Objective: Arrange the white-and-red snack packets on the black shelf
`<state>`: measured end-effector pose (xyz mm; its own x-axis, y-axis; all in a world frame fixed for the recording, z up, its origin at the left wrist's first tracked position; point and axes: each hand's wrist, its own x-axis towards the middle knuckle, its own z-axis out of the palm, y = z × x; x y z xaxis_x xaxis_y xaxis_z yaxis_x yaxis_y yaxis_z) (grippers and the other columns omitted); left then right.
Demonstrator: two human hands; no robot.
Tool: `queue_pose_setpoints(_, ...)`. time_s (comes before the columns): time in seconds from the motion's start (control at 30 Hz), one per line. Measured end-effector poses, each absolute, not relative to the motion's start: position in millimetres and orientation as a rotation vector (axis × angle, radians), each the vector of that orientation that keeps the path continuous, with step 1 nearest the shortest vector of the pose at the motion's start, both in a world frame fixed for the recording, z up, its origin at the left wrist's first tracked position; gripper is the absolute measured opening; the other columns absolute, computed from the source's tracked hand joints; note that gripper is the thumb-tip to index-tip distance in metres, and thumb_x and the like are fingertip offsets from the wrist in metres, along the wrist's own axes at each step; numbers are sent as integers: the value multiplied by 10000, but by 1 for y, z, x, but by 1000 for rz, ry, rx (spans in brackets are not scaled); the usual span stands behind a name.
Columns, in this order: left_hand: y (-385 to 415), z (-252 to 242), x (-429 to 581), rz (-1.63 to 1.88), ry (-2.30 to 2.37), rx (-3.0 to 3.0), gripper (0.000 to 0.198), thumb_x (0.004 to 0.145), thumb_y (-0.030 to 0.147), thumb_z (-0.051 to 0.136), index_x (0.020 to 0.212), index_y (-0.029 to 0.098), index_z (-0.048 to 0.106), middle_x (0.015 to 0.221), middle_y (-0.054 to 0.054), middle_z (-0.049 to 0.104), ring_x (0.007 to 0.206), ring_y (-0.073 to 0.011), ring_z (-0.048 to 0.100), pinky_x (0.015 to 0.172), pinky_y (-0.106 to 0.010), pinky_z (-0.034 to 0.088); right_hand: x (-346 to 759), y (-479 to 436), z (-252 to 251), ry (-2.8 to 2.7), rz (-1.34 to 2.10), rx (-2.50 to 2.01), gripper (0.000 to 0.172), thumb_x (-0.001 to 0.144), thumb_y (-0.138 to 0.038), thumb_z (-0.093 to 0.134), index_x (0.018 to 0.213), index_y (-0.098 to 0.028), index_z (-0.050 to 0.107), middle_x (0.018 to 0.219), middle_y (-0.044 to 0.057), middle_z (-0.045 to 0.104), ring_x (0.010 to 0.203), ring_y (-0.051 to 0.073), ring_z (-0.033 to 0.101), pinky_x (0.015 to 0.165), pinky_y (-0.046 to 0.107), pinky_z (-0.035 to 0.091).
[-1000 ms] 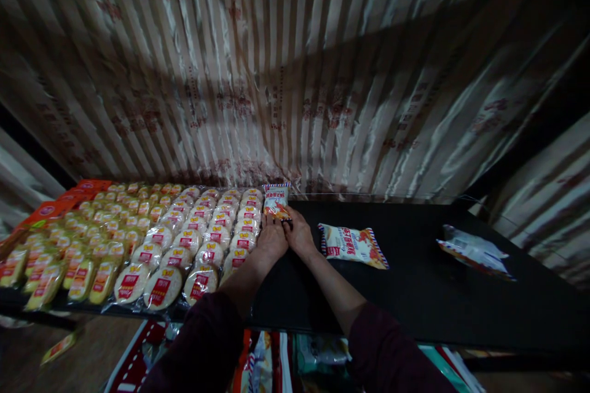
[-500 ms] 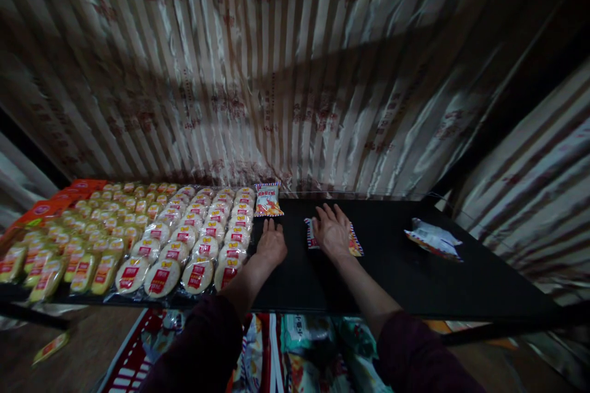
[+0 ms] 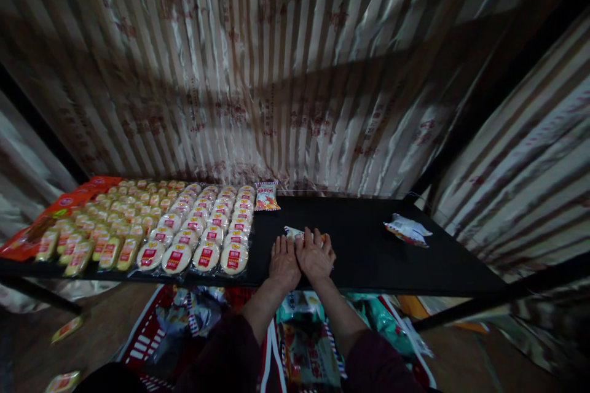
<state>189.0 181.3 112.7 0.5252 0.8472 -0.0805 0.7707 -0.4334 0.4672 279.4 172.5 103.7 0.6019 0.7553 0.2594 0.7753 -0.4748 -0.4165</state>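
My right hand [image 3: 316, 256] lies palm down over a small snack packet [image 3: 294, 232], its fingers stretched and slightly spread. Most of that packet is hidden under the hand; its striped far edge shows. Close beside it, at the near edge of the black shelf [image 3: 359, 270], my left hand [image 3: 284, 265] is flat with fingers extended, and I cannot tell whether it touches the packet. Another striped-edge snack packet [image 3: 267, 196] lies at the back, next to the rows of round wrapped rice crackers [image 3: 206, 256]. Farther right a silvery packet [image 3: 408, 229] rests on its own.
Small yellow wrapped snacks [image 3: 109, 253] and orange bags [image 3: 55, 212] fill the shelf's left end. Below the front edge stand red baskets [image 3: 138, 344] holding snack bags [image 3: 306, 350]. Two yellow packets [image 3: 67, 328] lie on the floor. Dark posts and striped sheeting [image 3: 276, 92] enclose the shelf.
My hands have come together near the front edge, the right one moving left and nearer with the packet beneath it. The view has drawn back, showing the upper shelf edge and more baskets.
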Motion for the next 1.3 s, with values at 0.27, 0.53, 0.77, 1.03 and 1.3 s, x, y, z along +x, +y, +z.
queue_pose_setpoints(0.27, 152, 117, 157, 237, 1341, 2295, 614, 877, 222, 325, 1460, 41, 264, 1533, -180, 252, 1439, -301, 148, 1165, -456, 148, 245, 140, 124, -1265, 102, -2585, 528, 935, -460, 325, 1405, -239, 424, 1454, 92, 428, 1379, 337, 238, 1062, 504, 211)
queue_pose_setpoints(0.53, 139, 100, 127, 414, 1341, 2361, 585, 854, 152, 346, 1432, 70, 341, 1479, -174, 374, 1425, -302, 204, 1152, -470, 190, 228, 110, 144, -1467, 227, -2566, 546, 929, -480, 318, 1429, -267, 375, 1416, 93, 478, 1352, 354, 280, 976, 517, 325)
queue_pose_setpoints(0.77, 138, 92, 113, 496, 1330, 2371, 543, 891, 172, 334, 1430, 107, 352, 1417, -175, 459, 1413, -294, 244, 1130, -481, 242, 226, 96, 152, -1626, 329, -2525, 639, 896, -525, 369, 1465, -243, 304, 1423, 97, 475, 1338, 359, 306, 992, 497, 322)
queue_pose_setpoints(1.03, 139, 96, 107, 510, 1293, 2335, 493, 894, 148, 318, 1364, 100, 458, 1395, -161, 490, 1403, -283, 273, 1136, -454, 255, 241, 85, 150, -2003, 187, -2259, 731, 815, -452, 566, 1466, -255, 297, 1549, 53, 277, 1429, 324, 142, 1105, 489, 170)
queue_pose_setpoints(1.3, 137, 98, 111, 567, 1371, 2276, 538, 842, 98, 368, 1373, 81, 446, 1398, -159, 490, 1389, -278, 309, 1146, -443, 249, 236, 79, 131, -2088, 128, -2265, 777, 756, -277, 647, 1456, -279, 308, 1545, 72, 281, 1318, 319, 342, 1080, 483, 190)
